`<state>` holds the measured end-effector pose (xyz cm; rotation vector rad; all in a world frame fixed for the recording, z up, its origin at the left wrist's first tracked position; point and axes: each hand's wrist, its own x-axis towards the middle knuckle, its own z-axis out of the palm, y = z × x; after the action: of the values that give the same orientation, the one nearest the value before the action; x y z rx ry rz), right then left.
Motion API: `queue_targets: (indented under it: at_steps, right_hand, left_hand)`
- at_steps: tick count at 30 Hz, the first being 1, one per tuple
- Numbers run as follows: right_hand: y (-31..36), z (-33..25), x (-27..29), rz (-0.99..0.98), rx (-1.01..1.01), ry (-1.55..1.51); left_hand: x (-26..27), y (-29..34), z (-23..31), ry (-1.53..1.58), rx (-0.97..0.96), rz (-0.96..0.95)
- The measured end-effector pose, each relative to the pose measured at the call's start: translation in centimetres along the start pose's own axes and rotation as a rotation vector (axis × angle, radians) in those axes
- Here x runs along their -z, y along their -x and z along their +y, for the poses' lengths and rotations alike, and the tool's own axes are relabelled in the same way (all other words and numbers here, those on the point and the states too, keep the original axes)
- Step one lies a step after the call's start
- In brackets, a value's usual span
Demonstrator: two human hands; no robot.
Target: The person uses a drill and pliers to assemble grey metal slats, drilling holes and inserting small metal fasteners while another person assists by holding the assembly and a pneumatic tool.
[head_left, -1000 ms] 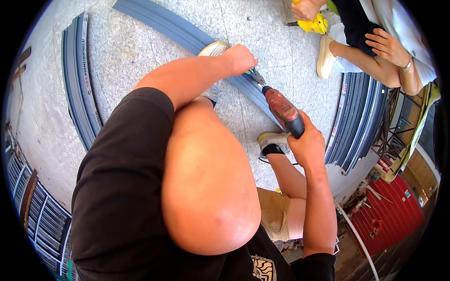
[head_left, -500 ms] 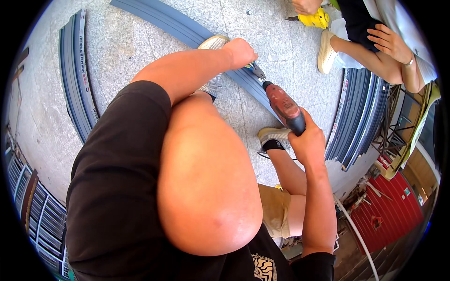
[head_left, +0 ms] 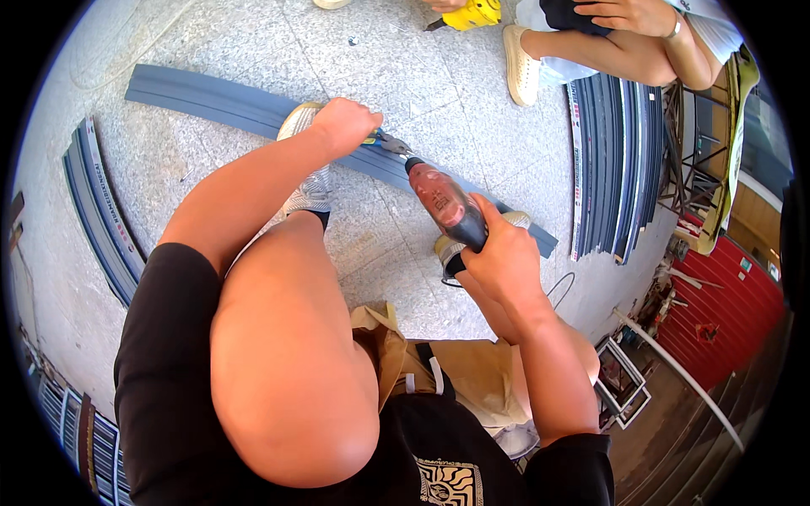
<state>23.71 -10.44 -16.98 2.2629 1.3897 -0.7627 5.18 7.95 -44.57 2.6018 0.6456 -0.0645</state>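
In my left hand [head_left: 346, 128] is a pair of pliers [head_left: 392, 143], gripped by the handles. Their metal jaws point right, over a long grey metal profile [head_left: 202, 94] that lies across the floor under my shoes. My right hand [head_left: 504, 260] is wrapped round the handle of a red and black power drill [head_left: 440, 201]. Its front end points up and left and meets the pliers' jaws above the profile. What the jaws hold at the drill's tip is too small to make out.
Stacked grey profiles [head_left: 609, 169] lie at the right, and another bundle [head_left: 105, 211] at the far left. A person sits at the upper right, with a pale shoe [head_left: 521, 66] on the floor. Near a co-worker's hand is a yellow power tool [head_left: 472, 14].
My view has shifted, so the scene sits further left. Both my hands remain on the pliers and the drill, with the tips together over the profile.
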Motion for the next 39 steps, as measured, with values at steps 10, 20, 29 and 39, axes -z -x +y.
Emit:
queue_targets:
  at_steps: [10, 20, 29, 39]
  right_hand:
    - [1.0, 0.7, -0.9, -0.034, -0.007, -0.064]
    - [-0.9, 1.5, 0.2, -0.024, 0.019, -0.035]
    - [-1.7, 1.1, 0.9, -0.031, 0.024, -0.064]
    - [-1.8, 0.6, 1.6, -0.036, 0.030, -0.059]
  left_hand:
    - [1.3, -0.4, 0.6, -0.066, 0.001, -0.050]
    - [1.3, 0.0, 0.2, -0.036, 0.012, -0.043]
    - [1.3, -0.1, 0.3, -0.029, 0.036, -0.104]
    - [1.2, -0.2, 0.2, -0.007, 0.029, -0.066]
